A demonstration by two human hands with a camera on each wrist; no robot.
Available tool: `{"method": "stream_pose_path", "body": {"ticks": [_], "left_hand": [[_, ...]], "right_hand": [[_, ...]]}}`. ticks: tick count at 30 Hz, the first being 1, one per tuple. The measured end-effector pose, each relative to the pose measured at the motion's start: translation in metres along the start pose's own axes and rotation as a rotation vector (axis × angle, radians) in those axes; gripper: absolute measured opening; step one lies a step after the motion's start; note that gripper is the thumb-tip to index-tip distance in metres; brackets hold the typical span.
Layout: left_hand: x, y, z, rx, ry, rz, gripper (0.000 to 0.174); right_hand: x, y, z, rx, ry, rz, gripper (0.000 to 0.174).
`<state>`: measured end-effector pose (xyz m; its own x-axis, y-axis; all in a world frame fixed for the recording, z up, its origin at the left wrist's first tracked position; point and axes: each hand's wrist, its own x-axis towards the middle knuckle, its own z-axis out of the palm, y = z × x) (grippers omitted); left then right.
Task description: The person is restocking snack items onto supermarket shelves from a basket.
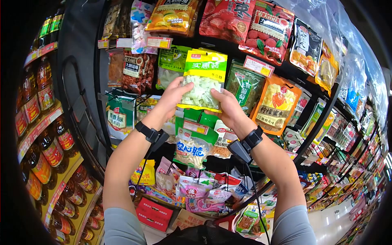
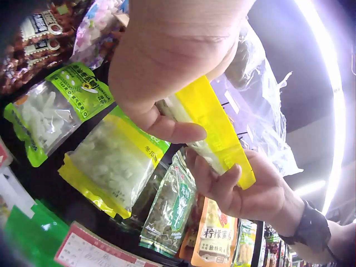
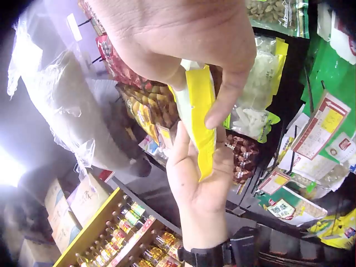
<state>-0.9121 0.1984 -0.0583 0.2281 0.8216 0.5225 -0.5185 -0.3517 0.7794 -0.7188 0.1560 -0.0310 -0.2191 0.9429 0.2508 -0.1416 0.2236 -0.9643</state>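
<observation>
In the head view a yellow-and-green bag of pale candied winter melon (image 1: 202, 89) is held up in front of the snack rack, its printed front toward me. My left hand (image 1: 172, 97) grips its left side, thumb across the front. On the right side my right hand (image 1: 229, 107) grips it the same way. From the left wrist, the bag (image 2: 214, 130) appears edge-on between both hands. The right wrist view also has the bag's yellow edge (image 3: 200, 117) between the thumb and fingers. Just behind hangs a similar winter melon bag (image 2: 114, 161).
Hanging packs surround the hands: a green raisin bag (image 1: 244, 86), an orange candied-date bag (image 1: 275, 104) and a green winter melon pack (image 1: 172, 61). Below hangs a white-and-green snack bag (image 1: 191, 148). Bottle shelves (image 1: 61, 122) stand at left. Clear plastic sheeting (image 1: 351, 45) drapes the upper right.
</observation>
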Motion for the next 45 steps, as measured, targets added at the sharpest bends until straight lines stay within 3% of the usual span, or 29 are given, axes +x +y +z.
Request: {"method": "stream_pose_path", "body": {"ticks": [6, 12, 17, 21, 24, 25, 27, 29, 32, 34, 35, 38, 41, 44, 45], "left_hand": [[0.015, -0.027, -0.014, 0.137, 0.064, -0.014, 0.037], [0.072, -0.05, -0.029, 0.3, 0.124, -0.065, 0.03], [0.073, -0.047, -0.021, 0.604, 0.206, -0.156, 0.049], [0.087, -0.083, -0.061, 0.91, 0.332, 0.055, 0.045], [0.049, -0.058, -0.027, 1.287, 0.422, 0.636, 0.039], [0.05, -0.06, -0.021, 1.237, 0.339, 0.693, 0.036], [0.051, -0.067, 0.005, 1.067, 0.095, 0.644, 0.031], [0.06, -0.078, 0.031, 1.055, -0.014, 0.46, 0.037], [0.088, -0.096, 0.056, 0.936, -0.043, 0.25, 0.054], [0.108, -0.114, 0.06, 0.934, -0.04, 0.144, 0.06], [0.116, -0.122, 0.062, 0.934, -0.041, 0.088, 0.063], [0.098, -0.099, 0.082, 0.766, -0.142, -0.128, 0.066], [0.088, -0.101, 0.085, 0.576, -0.127, -0.151, 0.06], [0.09, -0.123, 0.077, 0.364, -0.177, -0.1, 0.044], [0.075, -0.109, 0.083, 0.299, -0.176, -0.1, 0.041]], "right_hand": [[0.017, 0.022, -0.011, -0.015, 0.069, 0.055, 0.028], [0.083, 0.047, -0.042, -0.035, 0.162, 0.019, 0.03], [0.085, 0.063, -0.055, -0.208, 0.262, -0.002, 0.04], [0.057, 0.063, -0.092, -0.611, 0.348, -0.07, 0.041], [0.038, 0.059, -0.145, -0.98, 0.543, -0.452, 0.038], [0.025, 0.046, -0.15, -1.011, 0.585, -0.456, 0.041], [0.021, 0.034, -0.169, -0.989, 0.672, -0.388, 0.049], [0.028, 0.036, -0.181, -0.91, 0.715, -0.303, 0.058], [0.027, 0.031, -0.174, -0.752, 0.668, -0.219, 0.078], [0.02, 0.024, -0.159, -0.648, 0.667, -0.174, 0.082], [0.033, 0.036, -0.173, -0.659, 0.68, -0.249, 0.08], [0.026, 0.031, -0.166, -0.534, 0.646, -0.203, 0.069], [0.021, 0.033, -0.172, -0.462, 0.596, -0.207, 0.054], [-0.003, 0.02, -0.163, -0.166, 0.421, -0.039, 0.037], [-0.007, 0.021, -0.163, -0.114, 0.379, -0.084, 0.026]]}}
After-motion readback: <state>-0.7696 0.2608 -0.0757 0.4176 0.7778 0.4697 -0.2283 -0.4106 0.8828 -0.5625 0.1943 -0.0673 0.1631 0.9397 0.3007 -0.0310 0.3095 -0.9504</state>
